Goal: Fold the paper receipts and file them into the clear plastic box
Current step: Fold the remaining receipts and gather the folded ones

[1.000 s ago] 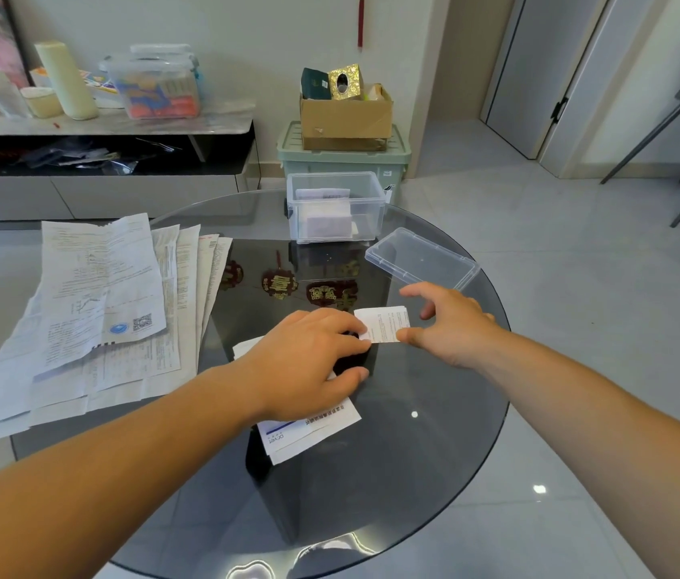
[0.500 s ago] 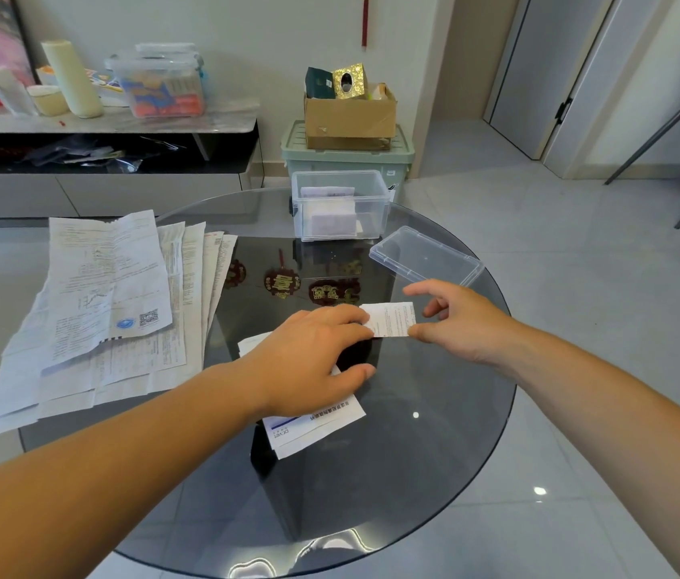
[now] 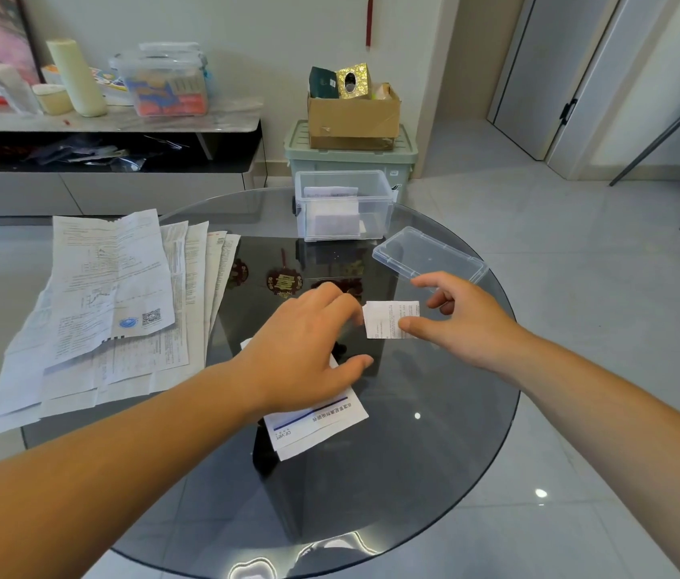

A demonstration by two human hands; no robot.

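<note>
The small folded receipt (image 3: 388, 317) is near mid-counter between the two hands; the right hand (image 3: 467, 323) pinches its right end, thumb on the near face, curled fingers behind, forefinger lifted clear; the left hand (image 3: 309, 348) is loosely spread, fingertips at the receipt's left edge, thumb well apart, gripping nothing; whether those tips touch the paper I cannot tell; to do this well, I judge the crease wants pressing flat, then the receipt carried edge-down into the clear plastic box (image 3: 380, 202), open at the glass counter's (image 3: 434, 453) far rim with receipts already inside; its lid (image 3: 430, 254) lies just beside the right hand and could be knocked; the way to the box looks open; the unfolded receipts (image 3: 112, 298) overhang the left edge; a folded slip (image 3: 321, 420) lies under the left hand
</note>
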